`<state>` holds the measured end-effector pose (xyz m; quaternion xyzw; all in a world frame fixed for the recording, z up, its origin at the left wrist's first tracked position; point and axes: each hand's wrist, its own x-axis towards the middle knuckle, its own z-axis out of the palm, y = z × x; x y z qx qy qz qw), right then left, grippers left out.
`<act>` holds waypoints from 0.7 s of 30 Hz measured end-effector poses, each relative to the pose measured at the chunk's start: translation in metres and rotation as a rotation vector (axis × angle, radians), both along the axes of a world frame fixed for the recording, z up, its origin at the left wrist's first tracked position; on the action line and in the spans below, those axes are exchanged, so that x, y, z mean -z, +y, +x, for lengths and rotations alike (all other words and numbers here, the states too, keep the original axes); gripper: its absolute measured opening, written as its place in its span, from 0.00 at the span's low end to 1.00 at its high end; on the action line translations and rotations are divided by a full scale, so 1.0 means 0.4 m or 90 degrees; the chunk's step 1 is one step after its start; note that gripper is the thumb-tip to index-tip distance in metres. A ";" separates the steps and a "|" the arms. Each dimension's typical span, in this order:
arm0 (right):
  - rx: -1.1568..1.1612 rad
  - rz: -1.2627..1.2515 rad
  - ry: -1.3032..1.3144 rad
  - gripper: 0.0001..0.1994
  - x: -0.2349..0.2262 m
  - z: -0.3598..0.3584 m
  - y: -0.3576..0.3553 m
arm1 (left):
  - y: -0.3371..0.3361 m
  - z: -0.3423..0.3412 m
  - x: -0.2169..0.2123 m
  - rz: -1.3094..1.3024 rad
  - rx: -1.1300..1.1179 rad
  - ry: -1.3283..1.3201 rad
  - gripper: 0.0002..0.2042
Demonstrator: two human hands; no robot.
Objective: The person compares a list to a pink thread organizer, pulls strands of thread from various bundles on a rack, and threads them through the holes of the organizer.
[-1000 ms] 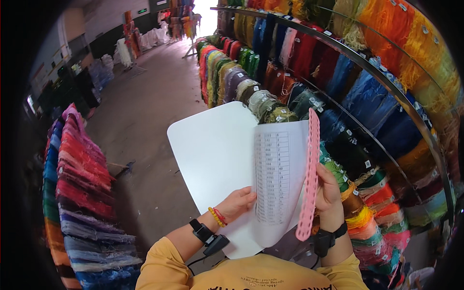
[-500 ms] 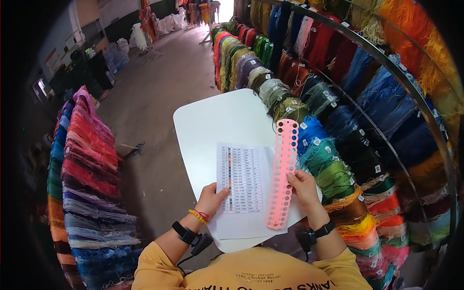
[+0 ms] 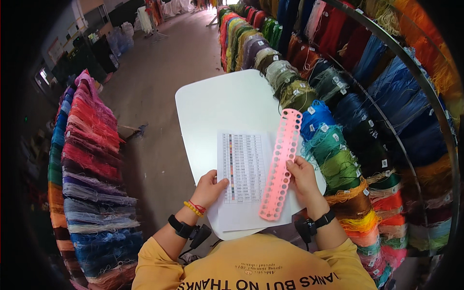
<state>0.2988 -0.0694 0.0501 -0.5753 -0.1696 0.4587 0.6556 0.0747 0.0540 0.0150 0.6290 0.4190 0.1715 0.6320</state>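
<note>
The counter [image 3: 224,99] was plain white. Near its front edge, the white paper [image 3: 241,193] bore a dark-lined grid with a narrow column of small multicoloured squares; the strip [image 3: 281,164] was pink, patterned with two rows of round holes. Past the counter's right edge, yarn skeins [image 3: 333,141] ran olive, blue, teal, green, brown and yellow. The shirt [image 3: 256,249] was yellow with black lettering.

The left hand [image 3: 209,189] and right hand [image 3: 305,180] make two. There is one strip [image 3: 280,166] with two rows of holes, too small to count surely. There is at least one sheet [image 3: 237,212]; a second beneath is unclear. One white board [image 3: 222,106], two black straps [image 3: 325,219], two black boxes [image 3: 200,235], one bead bracelet [image 3: 191,207] and one shirt [image 3: 251,256] show. Skeins [image 3: 343,164] number in the dozens, beyond exact count.
</note>
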 end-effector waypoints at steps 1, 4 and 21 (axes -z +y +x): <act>-0.005 0.010 0.011 0.07 0.002 0.003 0.001 | -0.002 -0.002 -0.015 0.008 0.010 0.028 0.15; -0.010 0.028 0.023 0.06 0.007 0.008 0.006 | -0.012 -0.004 -0.027 -0.046 -0.015 -0.009 0.16; 0.020 -0.068 -0.039 0.02 0.016 0.002 -0.011 | -0.008 -0.039 0.031 -0.009 -0.028 0.013 0.12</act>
